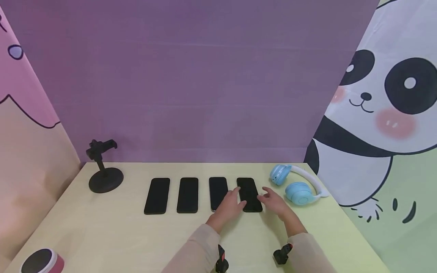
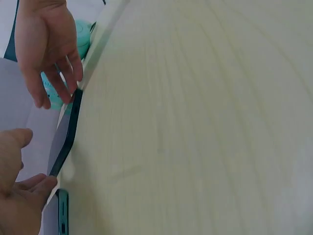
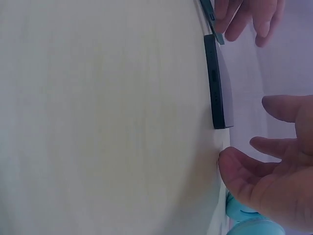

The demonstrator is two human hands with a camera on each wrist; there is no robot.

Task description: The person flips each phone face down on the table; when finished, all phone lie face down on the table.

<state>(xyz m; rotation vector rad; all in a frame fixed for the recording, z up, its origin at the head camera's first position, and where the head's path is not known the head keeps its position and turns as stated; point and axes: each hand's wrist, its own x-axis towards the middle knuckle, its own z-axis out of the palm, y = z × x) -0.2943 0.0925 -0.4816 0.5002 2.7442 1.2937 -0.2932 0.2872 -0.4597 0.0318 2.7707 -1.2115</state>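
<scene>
Several black smartphones lie face up in a row on the table (image 1: pixel 119 235). The rightmost smartphone (image 1: pixel 249 191) is between my two hands. My left hand (image 1: pixel 227 207) is at its left edge and partly overlaps the neighbouring smartphone (image 1: pixel 217 187) in the head view. My right hand (image 1: pixel 274 203) has its fingertips close to the right edge, its fingers loosely bent. In the right wrist view a gap shows between the right fingers and the end of the smartphone (image 3: pixel 218 88). Neither hand grips anything. Farther left lie another smartphone (image 1: pixel 187 195) and the leftmost smartphone (image 1: pixel 157 196).
Blue and white headphones (image 1: pixel 300 193) lie just beyond the right hand, near the table's right edge. A black phone stand (image 1: pixel 106 180) stands at the back left. A round pink and white object with a dark top (image 1: pixel 42 261) sits at the front left corner. A purple backdrop (image 1: pixel 191 94) rises behind the table.
</scene>
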